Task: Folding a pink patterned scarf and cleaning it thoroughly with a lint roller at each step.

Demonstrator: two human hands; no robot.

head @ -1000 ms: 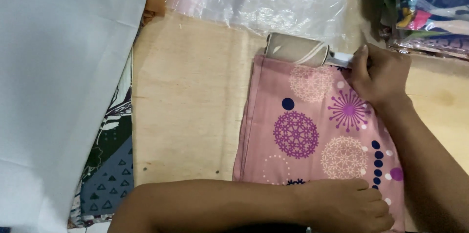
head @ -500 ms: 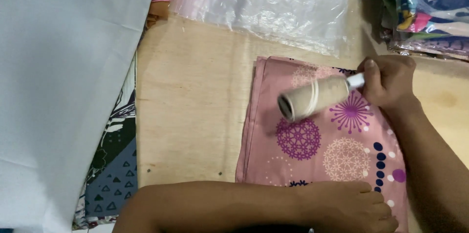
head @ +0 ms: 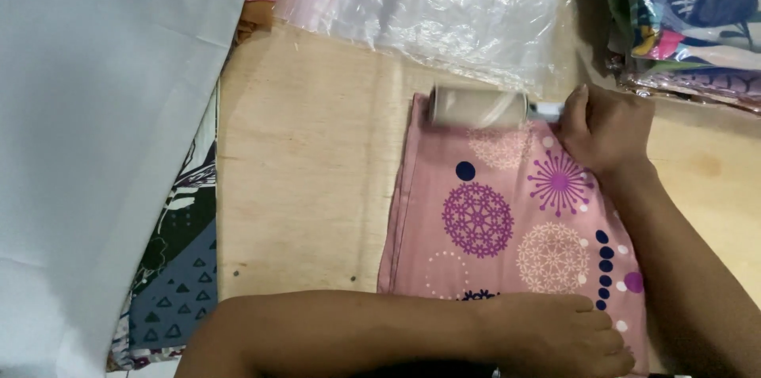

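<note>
The right hand (head: 606, 128), fingers clenched on a lint roller (head: 479, 107), has rolled it back to the far edge of pink patterned fabric (head: 507, 219) mid-worktop (head: 309, 172), below clear plastic bags (head: 444, 5), while the left hand (head: 555, 334) presses the near edge flat.

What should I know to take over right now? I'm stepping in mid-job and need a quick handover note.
Right hand grips the handle of the lint roller, which lies at the far edge of the folded pink patterned cloth.
Left hand presses flat on the cloth's near edge, forearm across the wooden table.
Clear plastic bags lie beyond the cloth.
Done: cannot tell how much has been rolled.
Left: probably more passes over the cloth.
</note>
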